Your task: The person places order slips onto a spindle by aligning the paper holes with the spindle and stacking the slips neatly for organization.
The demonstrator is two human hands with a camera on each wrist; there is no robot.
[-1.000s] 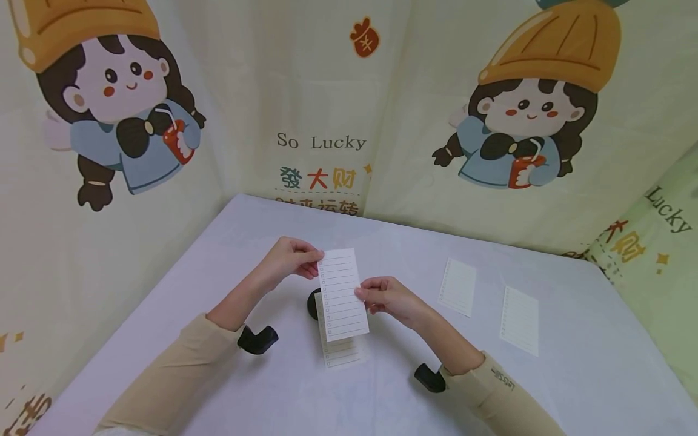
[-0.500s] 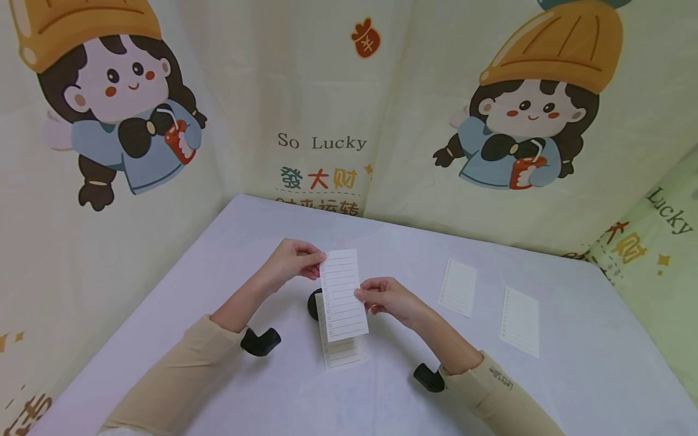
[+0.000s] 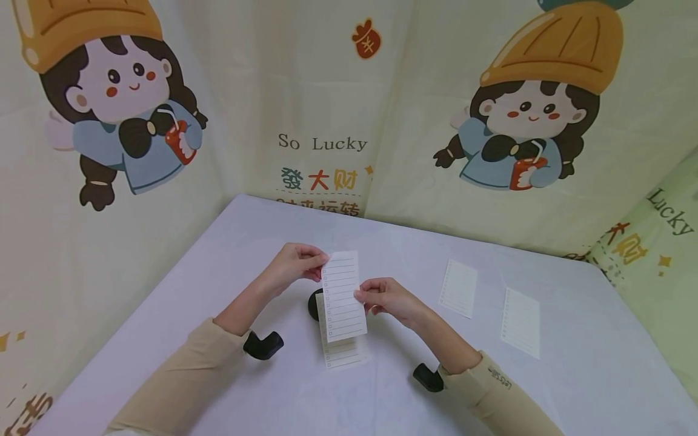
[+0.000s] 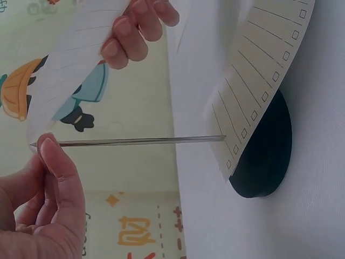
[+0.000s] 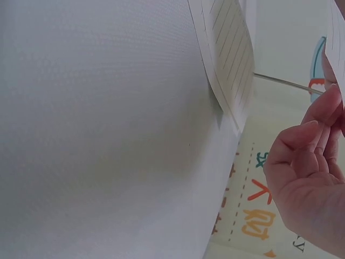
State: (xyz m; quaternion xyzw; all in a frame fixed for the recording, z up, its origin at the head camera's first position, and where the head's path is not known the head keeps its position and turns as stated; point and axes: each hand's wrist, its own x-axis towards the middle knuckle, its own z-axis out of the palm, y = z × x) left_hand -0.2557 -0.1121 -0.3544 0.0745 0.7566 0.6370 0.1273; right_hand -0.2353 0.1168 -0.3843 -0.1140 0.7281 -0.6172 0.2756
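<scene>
In the head view my left hand (image 3: 297, 263) pinches the top left corner of a white checklist sheet (image 3: 345, 297). My right hand (image 3: 392, 300) grips its right edge between thumb and fingers. Below is a bill spike with a round black base (image 4: 269, 156) and a thin upright metal spike (image 4: 135, 142). A lower checklist sheet (image 4: 256, 81) is pierced by the spike near one end and lies over the base. In the left wrist view, the left thumb and finger hold the upper sheet's corner right at the spike's tip. The upper sheet hides most of the spike from the head view.
Two more checklist sheets, a nearer one (image 3: 520, 321) and a farther one (image 3: 458, 287), lie flat on the white table (image 3: 382, 399) to the right. Black camera mounts (image 3: 264, 345) sit at both wrists. A cartoon-printed curtain (image 3: 322, 91) stands behind the table.
My left hand has shifted slightly right and down with the sheet's corner, and the sheet has turned a little. My right hand stays almost still.
</scene>
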